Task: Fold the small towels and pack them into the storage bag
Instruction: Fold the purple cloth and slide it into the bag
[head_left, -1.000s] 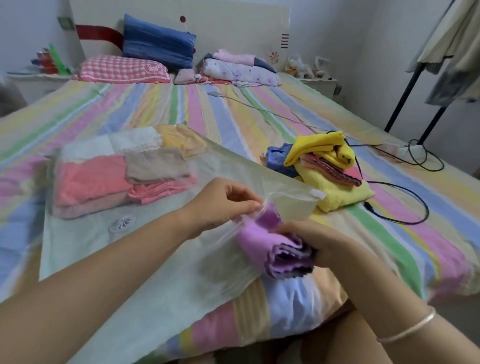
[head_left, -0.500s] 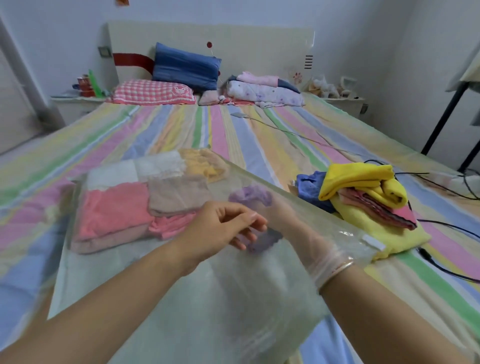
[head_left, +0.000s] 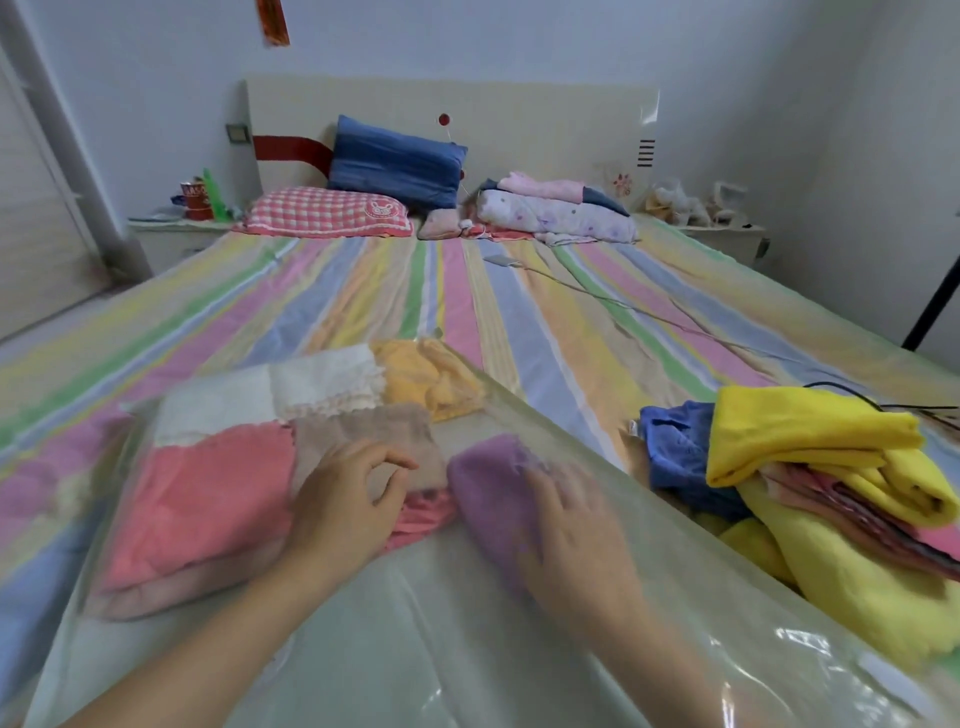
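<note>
Bed (head_left: 519, 322): purple towel (head_left: 488, 493) deeper inside bag (head_left: 415, 649).

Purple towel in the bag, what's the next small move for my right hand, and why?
Probably draw the right hand out of the storage bag, leaving the purple towel there. It already lies inside beside the pink towel, and more cloths sit piled on the bed to the right.

Even, diffuse light fills the room; shadows are faint and soft-edged. White glare patches lie at lower right on the film of the storage bag (head_left: 795, 642). The right hand (head_left: 576, 525) and purple towel (head_left: 488, 483), seen through the film, are hazy and motion-blurred. Wide-angle distortion bows the stripes of the bed (head_left: 519, 322) and the walls (head_left: 831, 156) toward the frame edges.
</note>
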